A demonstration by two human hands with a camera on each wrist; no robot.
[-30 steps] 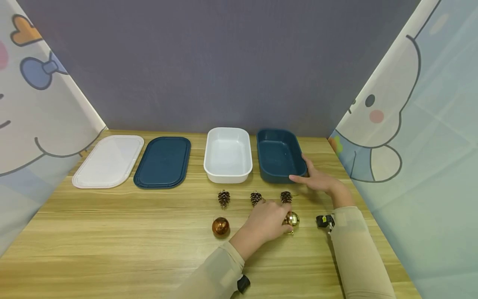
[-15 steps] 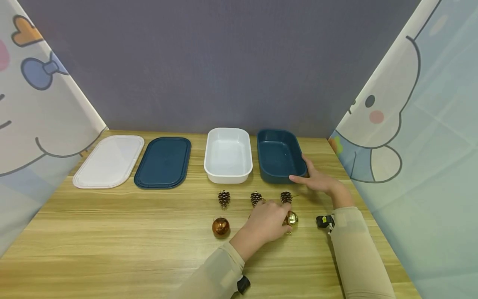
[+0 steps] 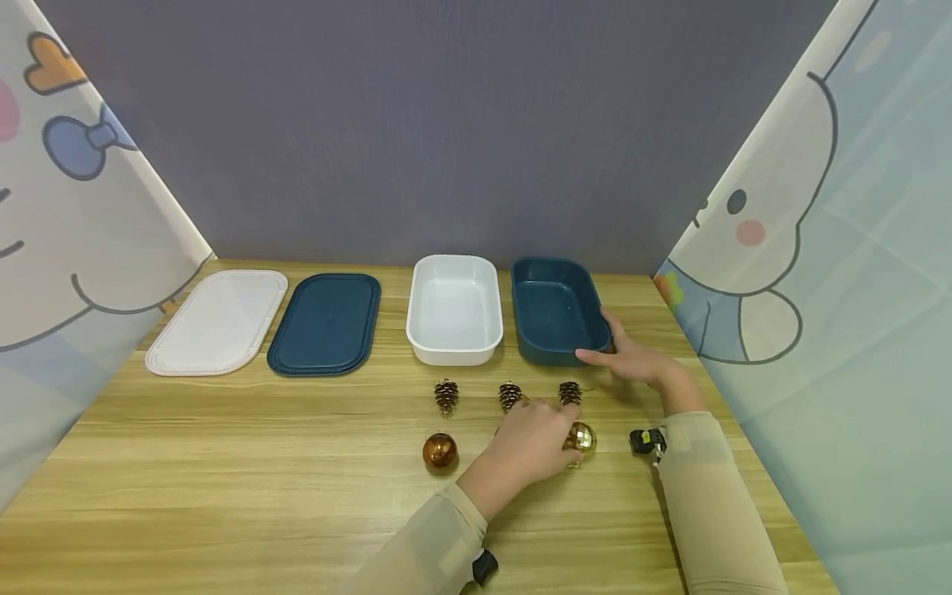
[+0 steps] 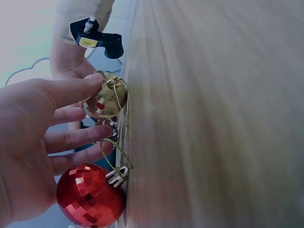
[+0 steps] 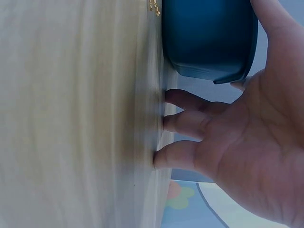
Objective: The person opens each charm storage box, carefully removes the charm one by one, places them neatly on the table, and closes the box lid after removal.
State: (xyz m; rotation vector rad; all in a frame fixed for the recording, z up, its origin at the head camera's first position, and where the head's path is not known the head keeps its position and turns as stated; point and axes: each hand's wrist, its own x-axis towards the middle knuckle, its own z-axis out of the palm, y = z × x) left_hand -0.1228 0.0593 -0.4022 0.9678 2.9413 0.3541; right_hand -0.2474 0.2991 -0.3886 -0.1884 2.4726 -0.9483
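Observation:
My left hand (image 3: 530,440) reaches low over the table, thumb and forefinger on either side of a faceted gold bauble (image 3: 583,436). In the left wrist view the thumb tip lies against this gold bauble (image 4: 105,97), and the other fingers stretch out loosely. A faceted red bauble (image 4: 91,195) with a cord loop sits by the palm; in the head view the hand hides it. My right hand (image 3: 632,357) rests at the near right corner of a dark blue box (image 3: 559,357), its fingers spread. Three of its fingertips stand at the table in the right wrist view.
A white box (image 3: 454,356) stands left of the blue one. Further left lie a white lid (image 3: 217,322) and a dark blue lid (image 3: 325,324). Three pinecones, one at the left (image 3: 446,397), form a row before the boxes. A brown bauble (image 3: 440,452) lies left of my left hand.
The gold bauble shifts slightly left and back right between my left thumb and forefinger. Both hands stay in place.

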